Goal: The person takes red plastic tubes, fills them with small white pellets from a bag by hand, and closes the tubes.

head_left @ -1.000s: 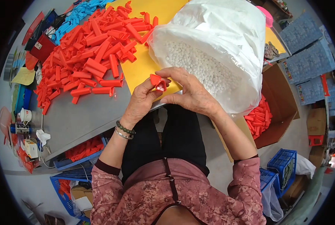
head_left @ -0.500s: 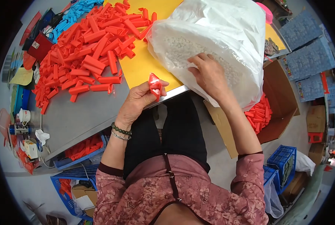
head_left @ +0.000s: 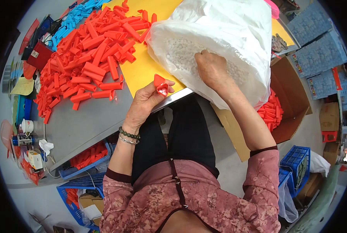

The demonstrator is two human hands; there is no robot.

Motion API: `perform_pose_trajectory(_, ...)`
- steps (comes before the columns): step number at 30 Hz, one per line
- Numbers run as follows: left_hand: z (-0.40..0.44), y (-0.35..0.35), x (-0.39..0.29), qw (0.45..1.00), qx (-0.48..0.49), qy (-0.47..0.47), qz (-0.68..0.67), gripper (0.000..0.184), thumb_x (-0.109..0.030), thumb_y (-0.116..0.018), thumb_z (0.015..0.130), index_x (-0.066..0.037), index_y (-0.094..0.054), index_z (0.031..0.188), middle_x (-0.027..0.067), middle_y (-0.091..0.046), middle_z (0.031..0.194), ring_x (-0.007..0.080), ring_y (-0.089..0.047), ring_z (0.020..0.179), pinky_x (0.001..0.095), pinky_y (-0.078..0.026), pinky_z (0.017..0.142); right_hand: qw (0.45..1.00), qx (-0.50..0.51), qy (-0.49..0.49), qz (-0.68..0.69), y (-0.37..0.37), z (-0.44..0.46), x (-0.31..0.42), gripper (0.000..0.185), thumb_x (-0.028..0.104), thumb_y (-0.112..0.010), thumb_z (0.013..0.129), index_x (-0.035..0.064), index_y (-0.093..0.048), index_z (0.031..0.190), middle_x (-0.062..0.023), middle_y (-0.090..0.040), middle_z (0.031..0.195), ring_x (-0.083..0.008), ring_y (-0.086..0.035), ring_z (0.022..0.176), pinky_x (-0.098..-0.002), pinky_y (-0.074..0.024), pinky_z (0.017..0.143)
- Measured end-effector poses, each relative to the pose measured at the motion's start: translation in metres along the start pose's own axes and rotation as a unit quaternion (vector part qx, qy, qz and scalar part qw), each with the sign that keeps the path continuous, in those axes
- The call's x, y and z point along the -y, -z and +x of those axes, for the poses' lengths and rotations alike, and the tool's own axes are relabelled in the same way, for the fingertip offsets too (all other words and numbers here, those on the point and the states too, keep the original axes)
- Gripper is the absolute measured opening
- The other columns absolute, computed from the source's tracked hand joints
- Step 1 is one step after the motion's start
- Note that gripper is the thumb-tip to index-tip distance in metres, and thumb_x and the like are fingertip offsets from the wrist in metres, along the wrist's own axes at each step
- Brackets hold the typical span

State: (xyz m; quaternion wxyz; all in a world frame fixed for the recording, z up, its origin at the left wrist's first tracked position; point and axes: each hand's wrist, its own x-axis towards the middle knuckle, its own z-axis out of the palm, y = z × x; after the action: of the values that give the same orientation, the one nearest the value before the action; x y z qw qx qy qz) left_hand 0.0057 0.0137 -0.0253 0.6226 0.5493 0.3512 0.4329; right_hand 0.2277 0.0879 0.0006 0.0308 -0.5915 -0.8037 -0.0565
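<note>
Pinched in left hand (head_left: 144, 101), left of white plastic bag (head_left: 237, 23): red plastic tube (head_left: 162, 90), open end up, flap pointing away from body, long part mostly hidden. Table edge (head_left: 180, 96) close; small gap toward bag. Right hand (head_left: 212, 70) inside bag, at white balls (head_left: 176, 50); cannot tell if pinching.

The right hand (head_left: 212, 70) hides its fingertips — the white bag (head_left: 235, 19) is cut off above.

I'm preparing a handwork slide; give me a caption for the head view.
Left hand holding a red tube, right hand inside an open white bag of small pellets.
</note>
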Motion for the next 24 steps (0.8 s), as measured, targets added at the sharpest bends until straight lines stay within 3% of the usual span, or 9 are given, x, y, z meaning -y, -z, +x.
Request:
perform_pose_trajectory(6,0.0,0.002,0.006,1.0,-0.01,-0.005,0.011,0.03,-0.011,-0.057,0.091,-0.003,-0.057,0.119,0.0037,-0.062,0.104,0.0129,-0.056,0.098,0.0284,-0.041,0.093,1.0,-0.029,-0.004,-0.002,-0.002,-0.004,-0.004,0.008,0.006,-0.053,0.078,0.002,-0.059,0.083,-0.0146,-0.06,0.092,-0.0327,-0.061,0.088,-0.043,-0.0514,0.071)
perform_pose_trajectory(12,0.002,0.0,0.012,0.999,-0.003,-0.007,-0.037,0.031,-0.016,-0.057,0.092,-0.003,-0.056,0.121,0.002,-0.06,0.105,0.012,-0.055,0.099,0.0287,-0.041,0.094,0.992,-0.03,-0.037,0.115,-0.002,-0.003,-0.013,0.006,0.006,-0.053,0.078,0.0023,-0.057,0.082,-0.0144,-0.058,0.087,-0.034,-0.058,0.089,-0.0436,-0.0479,0.079)
perform_pose_trajectory(15,0.003,0.001,0.018,0.997,-0.001,-0.002,-0.077,0.033,-0.018,-0.057,0.092,-0.003,-0.055,0.121,0.0019,-0.06,0.104,0.0121,-0.055,0.099,0.0288,-0.041,0.094,0.986,-0.08,-0.031,0.141,-0.01,-0.005,-0.016,0.006,0.006,-0.054,0.078,0.0025,-0.057,0.082,-0.0145,-0.057,0.087,-0.0341,-0.058,0.088,-0.0443,-0.0466,0.081)
perform_pose_trajectory(21,0.007,-0.001,0.017,0.995,0.018,0.003,-0.096,0.034,-0.021,-0.057,0.092,-0.002,-0.055,0.121,0.0027,-0.059,0.101,0.0124,-0.055,0.097,0.0278,-0.04,0.093,0.995,-0.084,0.025,0.044,-0.013,-0.011,-0.013,0.008,0.006,-0.055,0.077,0.002,-0.058,0.083,-0.0151,-0.057,0.087,-0.0342,-0.058,0.088,-0.0434,-0.0479,0.078)
perform_pose_trajectory(24,0.009,-0.001,0.017,0.996,0.024,0.005,-0.083,0.034,-0.021,-0.056,0.092,-0.002,-0.055,0.121,0.0032,-0.059,0.101,0.0125,-0.055,0.097,0.0275,-0.04,0.093,0.997,-0.054,0.018,0.058,-0.009,-0.007,-0.014,0.009,0.005,-0.054,0.076,0.0008,-0.058,0.083,-0.0151,-0.057,0.089,-0.0346,-0.058,0.088,-0.0439,-0.0481,0.075)
